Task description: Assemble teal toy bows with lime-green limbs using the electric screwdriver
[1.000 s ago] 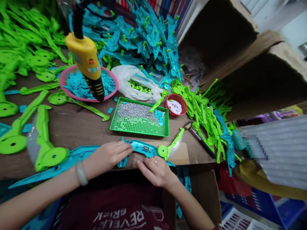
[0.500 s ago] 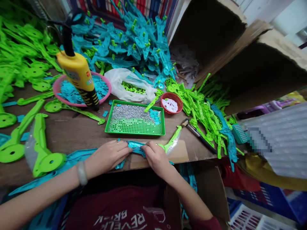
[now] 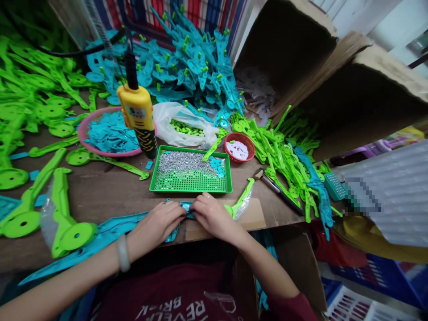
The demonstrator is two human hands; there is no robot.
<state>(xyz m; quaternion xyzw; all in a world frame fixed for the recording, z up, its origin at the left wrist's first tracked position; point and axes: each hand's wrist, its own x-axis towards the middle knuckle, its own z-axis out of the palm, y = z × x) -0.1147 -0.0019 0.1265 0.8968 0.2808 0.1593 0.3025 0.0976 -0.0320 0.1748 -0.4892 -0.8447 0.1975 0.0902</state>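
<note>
A long blue plastic part (image 3: pixel 113 227), pointed at its far left end like a toy sword, lies along the table's front edge. My left hand (image 3: pixel 163 220) is closed on its handle end, fingers bent over the top. Close beside it, my right hand (image 3: pixel 214 216) pinches the same part from the right. A short strip of blue shows between the fingertips; anything small in them is hidden. A green and clear plastic piece (image 3: pixel 242 200) lies right of my right hand on a flat cardboard sheet (image 3: pixel 254 214).
A green tray (image 3: pixel 190 189) of small screws and blue tabs stands ahead. A yellow electric screwdriver (image 3: pixel 138 116) hangs by a pink basin (image 3: pixel 83 138). A red basket (image 3: pixel 240 147), a brush (image 3: pixel 281 191) and heaps of green parts (image 3: pixel 277 147) lie right. Cardboard boxes (image 3: pixel 321 80) stand behind.
My hands have drawn closer together on the blue part, covering more of it. The hanging yellow screwdriver has swung to the right. The whole view has shifted slightly.
</note>
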